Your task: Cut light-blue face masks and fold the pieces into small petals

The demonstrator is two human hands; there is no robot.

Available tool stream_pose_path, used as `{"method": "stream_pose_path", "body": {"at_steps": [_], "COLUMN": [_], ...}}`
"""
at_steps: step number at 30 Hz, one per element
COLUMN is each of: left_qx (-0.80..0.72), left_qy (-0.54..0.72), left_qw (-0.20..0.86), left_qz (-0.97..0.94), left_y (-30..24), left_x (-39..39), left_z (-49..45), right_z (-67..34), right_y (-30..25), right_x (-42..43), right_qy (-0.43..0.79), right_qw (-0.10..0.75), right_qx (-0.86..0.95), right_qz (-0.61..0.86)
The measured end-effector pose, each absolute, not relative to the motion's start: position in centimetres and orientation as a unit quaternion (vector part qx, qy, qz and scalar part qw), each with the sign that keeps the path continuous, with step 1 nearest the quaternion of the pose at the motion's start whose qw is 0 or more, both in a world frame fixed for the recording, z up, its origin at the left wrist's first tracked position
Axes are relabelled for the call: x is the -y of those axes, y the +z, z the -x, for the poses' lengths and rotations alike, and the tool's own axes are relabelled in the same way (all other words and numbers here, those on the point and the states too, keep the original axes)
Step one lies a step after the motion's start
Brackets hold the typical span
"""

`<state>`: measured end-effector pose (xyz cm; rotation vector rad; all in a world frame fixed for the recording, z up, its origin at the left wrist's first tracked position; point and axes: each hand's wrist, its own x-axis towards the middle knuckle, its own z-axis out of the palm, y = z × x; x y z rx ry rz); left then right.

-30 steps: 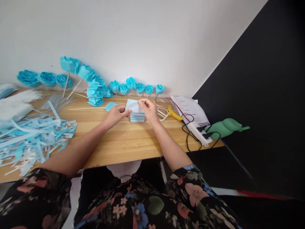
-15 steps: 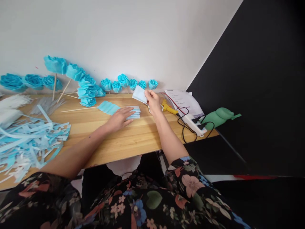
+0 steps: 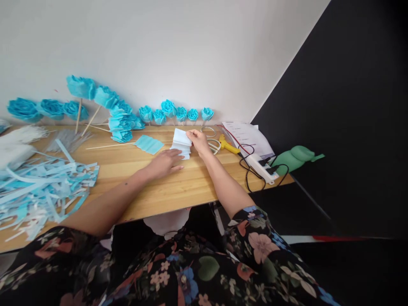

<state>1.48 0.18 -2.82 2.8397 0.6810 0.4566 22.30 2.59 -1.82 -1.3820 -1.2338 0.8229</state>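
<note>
My right hand pinches the upper right edge of a pale blue, pleated piece of crepe paper that stands raised off the table. Its lower part, or another piece beneath it, lies flat under the fingertips of my left hand, whose fingers are stretched out. Just left of that, a brighter blue piece of crepe paper rests flat, with a thin wooden stick reaching to it. Behind my right hand lies a pair of scissors, partly hidden.
Blue paper flowers line the wall, some on sticks. Paper strips heap up at left. A yellow glue gun, a power strip with black cables, printed papers and a green object are at right.
My right hand has brought the pale paper down and left to the pile under my left hand. The scissors show more now. The view has shifted slightly.
</note>
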Motion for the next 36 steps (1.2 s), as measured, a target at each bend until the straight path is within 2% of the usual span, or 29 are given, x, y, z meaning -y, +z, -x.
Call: {"method": "stream_pose_path", "body": {"at_steps": [3,10,26,32,34,36], "left_qx": [-0.232,-0.220,-0.215,-0.216,-0.214,-0.210], "left_qy": [0.135,0.131,0.130,0.128,0.127,0.124], "left_qw": [0.075,0.058,0.082,0.065,0.057,0.051], "left_qz": [-0.960,-0.965,-0.964,-0.966,-0.967,-0.969], "left_y": [-2.9,-3.1,-2.9,-3.0,-3.0,-3.0], "left_x": [0.1,0.1,-0.1,-0.2,-0.2,-0.2], "left_z": [-1.5,-1.5,-1.5,-1.4,-1.4,-1.4], "right_z": [-22.3,-22.0,-21.4,-21.6,-22.4,-23.3], "right_y": [-2.7,-2.5,0.5,1.3,1.7,2.4], "right_x": [-3.0,-3.2,-4.5,-5.3,-5.3,-5.1], "right_qy": [0.314,0.124,0.080,0.129,0.132,0.156], "right_qw": [0.480,0.321,0.080,0.058,0.094,0.170], "right_qx": [0.544,0.640,0.720,0.738,0.746,0.740], "right_qz": [0.612,0.687,0.685,0.660,0.646,0.632]}}
